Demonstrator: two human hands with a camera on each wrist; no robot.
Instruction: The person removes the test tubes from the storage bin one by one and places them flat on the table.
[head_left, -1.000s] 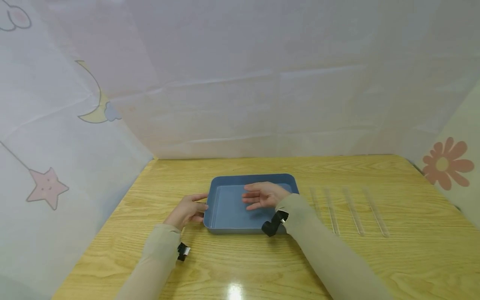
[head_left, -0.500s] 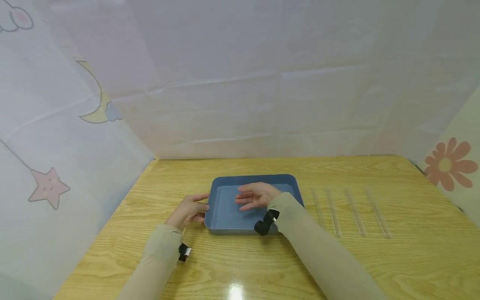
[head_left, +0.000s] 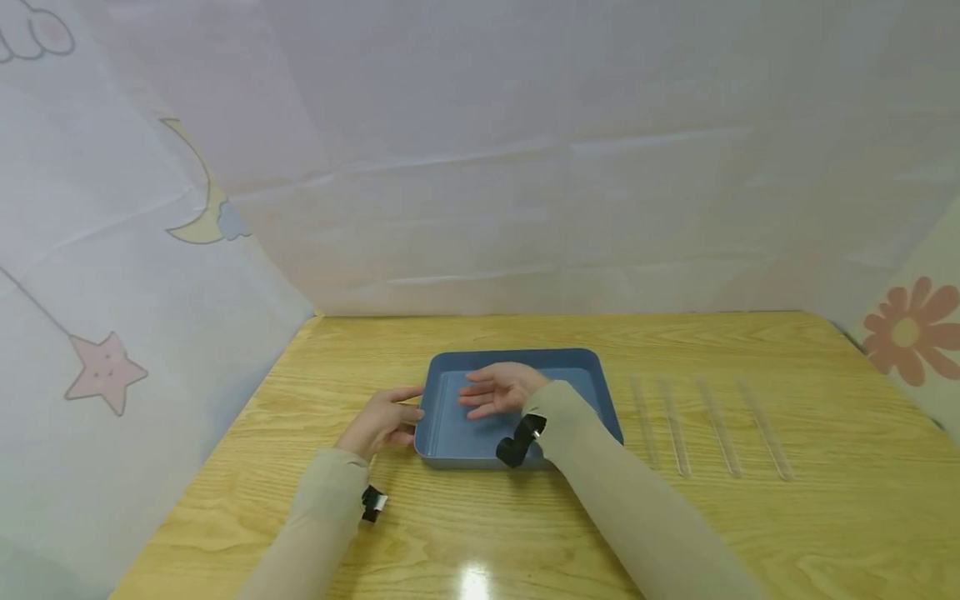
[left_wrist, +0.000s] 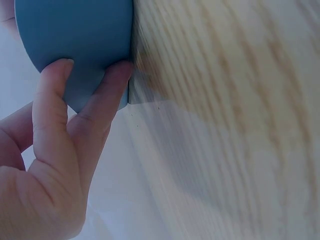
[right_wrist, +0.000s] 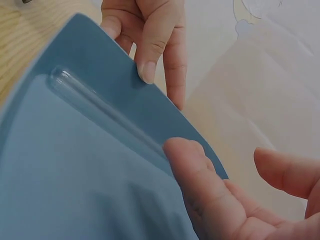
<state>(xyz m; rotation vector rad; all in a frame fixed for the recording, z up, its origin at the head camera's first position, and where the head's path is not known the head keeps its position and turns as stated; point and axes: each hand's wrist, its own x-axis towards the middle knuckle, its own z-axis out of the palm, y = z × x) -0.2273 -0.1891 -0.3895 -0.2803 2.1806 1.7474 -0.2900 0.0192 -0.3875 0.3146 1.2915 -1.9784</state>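
Note:
A blue rectangular tray (head_left: 517, 446) stands on the wooden table. Its left wall is held by my left hand (head_left: 382, 421), the thumb tip lapping over the rim and other fingers touching the outer wall. In the right wrist view, a clear test tube (right_wrist: 107, 110) lies inside the tray, along that left wall. Over the tray hovers my right hand (head_left: 501, 389), fingers loosely extended and apart from the thumb, with nothing seen between them. The sleeve and the black wrist camera hide part of the tray's right and front sides.
Several clear test tubes (head_left: 718, 427) lie side by side on the table, to the right of the tray. Behind the table (head_left: 375, 333) hangs a pale printed cloth (head_left: 465, 208), which also covers the left and right sides.
My right hand has moved left over the tray, toward the tube along its left wall. The left hand keeps its place at the tray's edge. The head view has shifted slightly.

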